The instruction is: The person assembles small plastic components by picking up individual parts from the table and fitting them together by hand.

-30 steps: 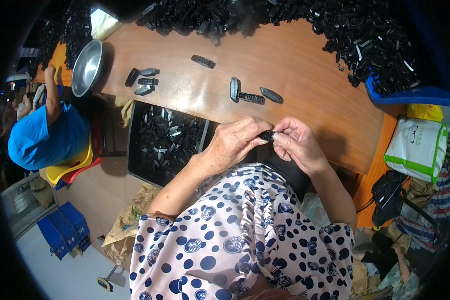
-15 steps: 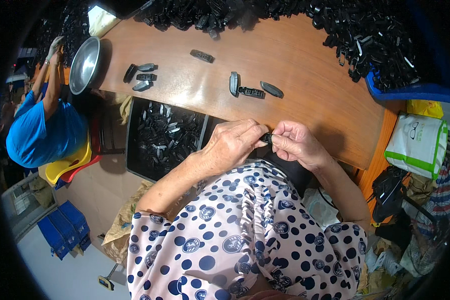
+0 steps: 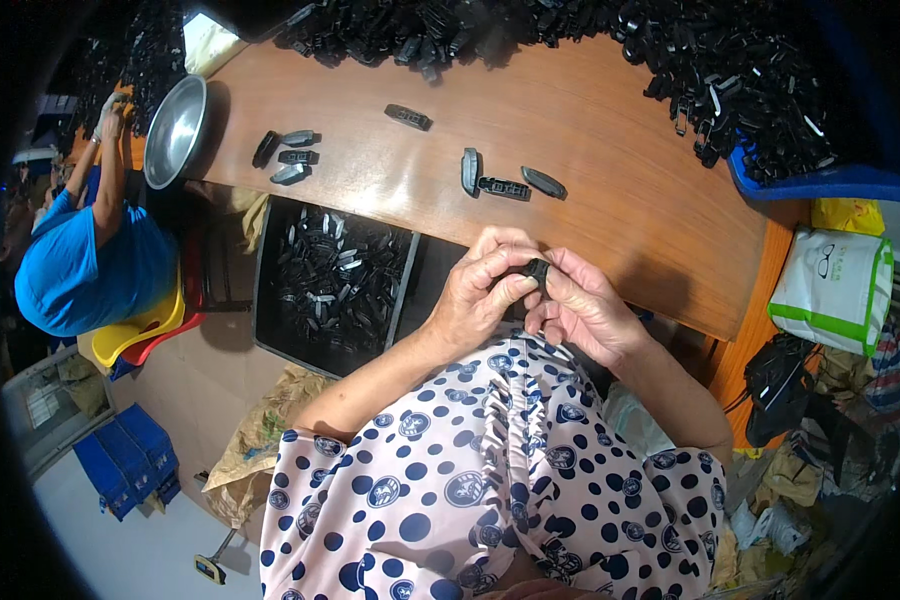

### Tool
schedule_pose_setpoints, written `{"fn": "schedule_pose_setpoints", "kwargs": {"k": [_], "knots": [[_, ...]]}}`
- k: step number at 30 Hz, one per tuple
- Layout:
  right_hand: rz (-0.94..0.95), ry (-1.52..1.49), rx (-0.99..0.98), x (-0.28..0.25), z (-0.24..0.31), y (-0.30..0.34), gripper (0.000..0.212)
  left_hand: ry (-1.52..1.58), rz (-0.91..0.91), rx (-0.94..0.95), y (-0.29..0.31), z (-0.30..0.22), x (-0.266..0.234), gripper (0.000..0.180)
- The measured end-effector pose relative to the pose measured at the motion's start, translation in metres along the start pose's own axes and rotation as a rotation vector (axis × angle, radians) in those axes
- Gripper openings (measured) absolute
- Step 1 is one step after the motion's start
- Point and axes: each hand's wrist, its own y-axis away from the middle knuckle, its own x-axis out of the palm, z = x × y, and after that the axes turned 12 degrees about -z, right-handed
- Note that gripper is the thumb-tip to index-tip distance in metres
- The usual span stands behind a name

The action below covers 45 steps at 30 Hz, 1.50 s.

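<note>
- Two bare hands work close together at the front edge of the table (image 3: pixel 610 130): the left hand (image 3: pixel 480 290) and the right hand (image 3: pixel 580 308) meet at one small black part (image 3: pixel 537 269).
- The fingers of both hands are nearly closed, with thumbs and forefingers pinching this part from its two sides; the lower fingers of the right hand are curled, and I cannot tell if they touch it.
- The part is held in front of the body, and the hands hide most of its shape.
- By its look, it should be light, stiff and rather smooth, perhaps of hard plastic, so it may slip or turn; a pinch on its ends or long edges seems the safest. It does not look very fragile.
- Beyond the hands lie three loose pieces (image 3: pixel 505 189), a single piece (image 3: pixel 408 117) and, to the left, a cluster of four (image 3: pixel 298 157).
- A black bin (image 3: pixel 406 280) of similar pieces stands beside the left forearm, limiting the elbow room there.
- A big dark heap (image 3: pixel 750 80) occupies the far side, partly over a blue tray (image 3: pixel 830 183); a metal bowl (image 3: pixel 175 132) stands at far left.
</note>
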Motion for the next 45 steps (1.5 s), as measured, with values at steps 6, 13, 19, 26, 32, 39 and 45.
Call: {"fn": "schedule_pose_setpoints", "kwargs": {"k": [6,13,19,26,32,39,45], "knots": [[0.364,0.217,-0.103,-0.004,0.003,-0.003,0.048,0.317,0.207,0.002,0.0,0.009,-0.004,0.021],[0.207,0.581,-0.52,-0.017,-0.016,-0.013,0.034,0.004,0.192,0.134,0.006,-0.008,-0.006,0.044],[0.003,0.66,-0.724,-0.006,-0.014,-0.01,0.027,-0.134,0.074,0.301,0.007,-0.005,-0.001,0.039],[-0.062,1.003,-1.101,0.0,-0.009,-0.012,0.023,-0.059,0.071,0.349,-0.001,-0.008,-0.002,0.029],[-0.071,1.152,-0.973,0.013,0.0,-0.02,0.045,0.148,-0.04,0.019,0.007,-0.002,-0.016,0.019],[-0.414,1.577,-1.285,-0.033,0.037,-0.075,0.095,-0.842,-0.631,0.537,-0.05,0.015,-0.186,0.018],[-0.134,1.608,-1.373,0.021,0.046,-0.134,0.097,-0.906,-0.437,0.285,-0.083,0.064,-0.271,0.035]]}}
